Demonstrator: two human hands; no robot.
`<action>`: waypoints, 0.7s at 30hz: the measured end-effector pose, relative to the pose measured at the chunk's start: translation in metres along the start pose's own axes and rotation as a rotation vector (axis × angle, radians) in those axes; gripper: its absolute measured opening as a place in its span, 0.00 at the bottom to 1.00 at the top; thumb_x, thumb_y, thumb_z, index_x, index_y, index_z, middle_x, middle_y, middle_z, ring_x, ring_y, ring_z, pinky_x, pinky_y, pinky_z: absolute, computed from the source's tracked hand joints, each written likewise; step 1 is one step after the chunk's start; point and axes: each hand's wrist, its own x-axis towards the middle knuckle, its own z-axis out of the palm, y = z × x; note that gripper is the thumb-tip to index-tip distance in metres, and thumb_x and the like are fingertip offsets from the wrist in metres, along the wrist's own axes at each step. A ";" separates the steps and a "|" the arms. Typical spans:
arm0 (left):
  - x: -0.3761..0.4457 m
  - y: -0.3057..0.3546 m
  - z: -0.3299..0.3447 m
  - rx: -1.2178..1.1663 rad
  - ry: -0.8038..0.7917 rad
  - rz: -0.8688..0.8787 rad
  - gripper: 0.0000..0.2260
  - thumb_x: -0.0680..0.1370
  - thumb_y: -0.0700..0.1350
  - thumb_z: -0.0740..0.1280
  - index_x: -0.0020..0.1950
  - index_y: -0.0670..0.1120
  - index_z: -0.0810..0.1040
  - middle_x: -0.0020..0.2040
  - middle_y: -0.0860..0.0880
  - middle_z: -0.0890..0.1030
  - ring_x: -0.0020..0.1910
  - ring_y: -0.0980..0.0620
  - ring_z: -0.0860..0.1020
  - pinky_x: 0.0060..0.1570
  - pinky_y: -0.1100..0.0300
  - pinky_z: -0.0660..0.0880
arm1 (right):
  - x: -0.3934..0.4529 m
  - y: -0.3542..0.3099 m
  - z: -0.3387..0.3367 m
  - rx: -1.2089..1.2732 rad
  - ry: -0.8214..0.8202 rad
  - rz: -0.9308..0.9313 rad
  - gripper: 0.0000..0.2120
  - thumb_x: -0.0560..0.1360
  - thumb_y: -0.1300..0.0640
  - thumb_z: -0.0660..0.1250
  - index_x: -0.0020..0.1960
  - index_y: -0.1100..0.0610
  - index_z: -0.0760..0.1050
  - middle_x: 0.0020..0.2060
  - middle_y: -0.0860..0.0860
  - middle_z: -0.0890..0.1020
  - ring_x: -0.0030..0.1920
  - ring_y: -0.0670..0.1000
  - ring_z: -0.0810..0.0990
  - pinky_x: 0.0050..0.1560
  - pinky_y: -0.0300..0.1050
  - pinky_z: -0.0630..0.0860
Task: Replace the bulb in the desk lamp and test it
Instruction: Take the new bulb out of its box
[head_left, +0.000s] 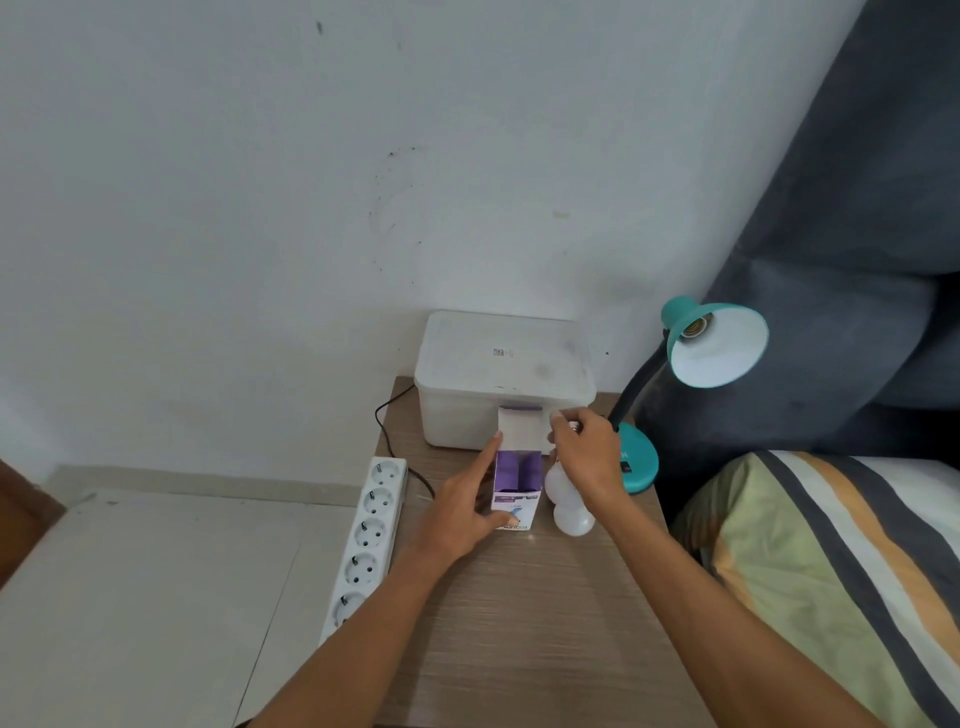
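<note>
A teal desk lamp (714, 345) stands at the table's right edge, its shade tilted toward me with an empty brass socket (693, 327) inside. A purple and white bulb box (514, 480) stands upright on the table with its top flap raised. My left hand (467, 512) grips the box's left side. My right hand (584, 454) pinches the flap's right edge. Two white bulbs (569, 506) lie on the table right of the box, partly under my right hand.
A white lidded plastic bin (501, 374) sits behind the box against the wall. A white power strip (366, 540) lies along the wooden table's (545, 623) left edge, with a black cord. A striped pillow (831, 571) and dark curtain (857, 234) lie to the right.
</note>
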 end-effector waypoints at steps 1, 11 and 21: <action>0.000 0.000 0.000 0.001 0.002 0.001 0.53 0.71 0.43 0.82 0.82 0.66 0.49 0.69 0.52 0.80 0.64 0.61 0.79 0.65 0.60 0.78 | 0.002 0.001 0.001 0.034 -0.035 0.053 0.09 0.80 0.54 0.64 0.55 0.58 0.79 0.42 0.50 0.83 0.41 0.46 0.81 0.45 0.43 0.80; 0.003 -0.002 0.001 -0.024 -0.004 -0.004 0.55 0.70 0.43 0.82 0.82 0.66 0.48 0.67 0.58 0.80 0.62 0.61 0.81 0.64 0.56 0.78 | 0.004 -0.002 -0.003 0.250 -0.158 0.131 0.06 0.77 0.53 0.70 0.45 0.56 0.83 0.40 0.56 0.85 0.37 0.52 0.82 0.46 0.53 0.82; 0.002 -0.003 0.004 -0.014 0.011 -0.033 0.53 0.69 0.45 0.83 0.81 0.66 0.51 0.66 0.49 0.81 0.60 0.57 0.82 0.63 0.51 0.80 | -0.030 0.030 -0.014 -0.032 -0.291 -0.122 0.06 0.73 0.54 0.74 0.49 0.49 0.80 0.49 0.47 0.82 0.51 0.45 0.81 0.40 0.33 0.79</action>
